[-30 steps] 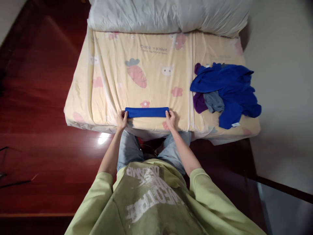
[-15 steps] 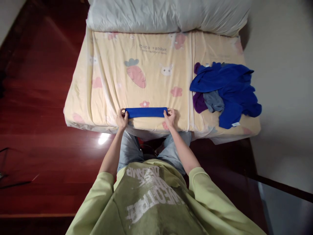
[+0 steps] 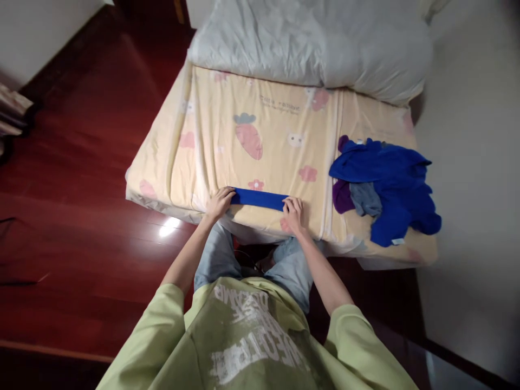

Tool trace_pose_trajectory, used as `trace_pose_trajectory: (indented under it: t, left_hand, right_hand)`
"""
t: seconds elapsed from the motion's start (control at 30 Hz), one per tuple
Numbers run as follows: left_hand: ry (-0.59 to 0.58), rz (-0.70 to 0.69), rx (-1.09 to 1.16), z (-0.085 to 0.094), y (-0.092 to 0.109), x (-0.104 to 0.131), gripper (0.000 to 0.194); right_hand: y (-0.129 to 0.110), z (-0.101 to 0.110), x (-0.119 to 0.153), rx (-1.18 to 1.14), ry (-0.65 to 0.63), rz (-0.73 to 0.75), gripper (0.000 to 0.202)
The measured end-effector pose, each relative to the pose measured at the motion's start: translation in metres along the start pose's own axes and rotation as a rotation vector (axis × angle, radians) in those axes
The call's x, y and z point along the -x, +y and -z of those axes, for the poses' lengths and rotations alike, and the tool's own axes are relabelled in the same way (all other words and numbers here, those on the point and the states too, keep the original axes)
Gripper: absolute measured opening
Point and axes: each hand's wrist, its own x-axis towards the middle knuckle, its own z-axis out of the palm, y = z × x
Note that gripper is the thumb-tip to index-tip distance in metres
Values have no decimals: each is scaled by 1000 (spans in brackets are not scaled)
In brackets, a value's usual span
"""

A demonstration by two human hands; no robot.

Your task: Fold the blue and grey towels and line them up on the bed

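A narrow folded strip of blue cloth (image 3: 260, 199) lies across the near part of the bed, close to its front edge. At the strip's left end is my left hand (image 3: 220, 203), its fingers bent over the corner of the cloth. My right hand (image 3: 293, 212) holds the right end, fingertips pressed on the fabric. A heap of blue clothes (image 3: 400, 187) rests at the right side of the bed, with purple cloth (image 3: 342, 197) and grey cloth (image 3: 365, 199) showing at its left side.
The bed (image 3: 219, 146) has a yellow sheet with carrot and rabbit prints. A bulky grey quilt (image 3: 309, 43) lies along its far side. A pale wall (image 3: 471, 179) stands at the right, and dark red floor (image 3: 81, 162) extends to the left.
The view has turned and shifted. Both hands have gone from pinching the strip's ends, thumbs on top, to having their fingers over its ends.
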Motion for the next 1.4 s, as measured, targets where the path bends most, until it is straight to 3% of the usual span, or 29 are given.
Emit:
trace_pose_trajectory:
  t: [0.1, 0.17, 0.37, 0.5, 0.63, 0.77, 0.9, 1.03, 1.13, 1.23, 1.4]
  left_hand:
    - [-112, -113, -10, 6, -4, -1, 38]
    - [-152, -147, -63, 8, -9, -3, 44]
    - [-200, -228, -201, 8, -16, -18, 32]
    - [-176, -271, -192, 25, -16, -21, 28]
    - [-94, -286, -171, 62, -29, 2, 36]
    - [-6, -212, -161, 107, -68, 40, 40]
    - [144, -36, -194, 152, -125, 74, 39]
    - [265, 97, -287, 187, -177, 97, 37]
    - [260, 131, -352, 204, -203, 108, 36]
    - [250, 130, -426, 210, -218, 116, 34]
    - [222, 103, -454, 195, -224, 120, 33]
  right_hand:
    - [0, 17, -4, 110, -193, 215, 33]
    - [0, 25, -10, 205, -268, 284, 35]
    - [-11, 39, -44, 505, -525, 431, 32]
    - [-29, 46, -84, 625, -620, 525, 34]
    - [-67, 40, -153, 653, -561, 601, 38]
    - [-140, -5, -241, 526, -471, 706, 34]
    - [-241, -92, -318, 260, -366, 808, 27]
    - [-345, -185, -357, 106, -286, 853, 24]
    - [-398, -234, -363, 53, -274, 854, 20]
    - [-418, -263, -356, 46, -293, 825, 21]
    - [-392, -289, -335, 0, -380, 763, 38]
